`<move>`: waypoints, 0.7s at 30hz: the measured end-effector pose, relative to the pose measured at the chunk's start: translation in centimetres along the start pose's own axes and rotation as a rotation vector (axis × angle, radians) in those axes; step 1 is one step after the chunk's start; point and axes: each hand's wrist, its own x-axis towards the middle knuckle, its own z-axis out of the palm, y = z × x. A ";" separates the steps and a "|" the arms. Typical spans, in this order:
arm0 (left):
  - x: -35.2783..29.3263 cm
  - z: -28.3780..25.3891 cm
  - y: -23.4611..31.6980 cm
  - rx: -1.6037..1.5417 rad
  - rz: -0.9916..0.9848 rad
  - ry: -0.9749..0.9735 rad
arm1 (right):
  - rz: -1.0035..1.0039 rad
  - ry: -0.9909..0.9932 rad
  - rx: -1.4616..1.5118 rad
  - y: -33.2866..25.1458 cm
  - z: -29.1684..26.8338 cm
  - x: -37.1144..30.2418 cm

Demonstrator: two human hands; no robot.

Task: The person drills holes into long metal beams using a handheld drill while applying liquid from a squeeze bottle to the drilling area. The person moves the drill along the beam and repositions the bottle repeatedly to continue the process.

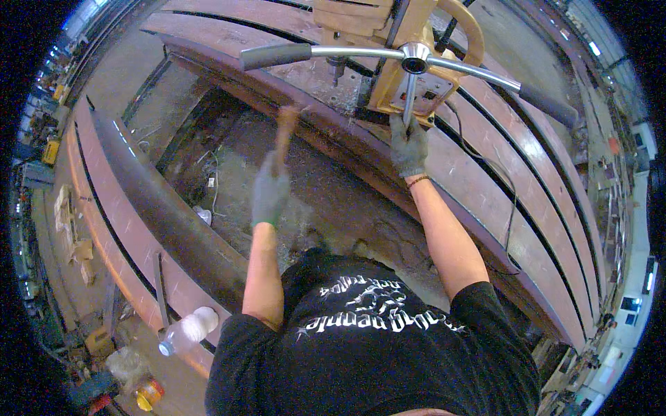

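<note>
My left hand (270, 193), in a grey glove, is closed around a brown stick-like tool (283, 142). The tool is smeared by motion, with a wider upper end, and its exact kind does not show. It points up toward the edge of a long curved brown steel beam (472, 177). My gloved right hand (409, 147) is wrapped round the lower spoke of the three-spoke feed handle (414, 59) on a yellow magnetic drill (388, 90). The drill stands on the beam. Its chuck (336, 68) hangs over the steel, left of the drill's body.
A black cable (510, 184) runs from the drill along the beam. Another curved beam (132, 208) lies to the left, with a clear plastic bottle (189, 331) on it. At the lower left are a yellow-and-red container (148, 394) and wood scraps (84, 260).
</note>
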 end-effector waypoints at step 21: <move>18.6 6.4 -0.3 0.227 0.662 -0.460 | -0.134 0.117 0.017 2.6 0.2 -0.7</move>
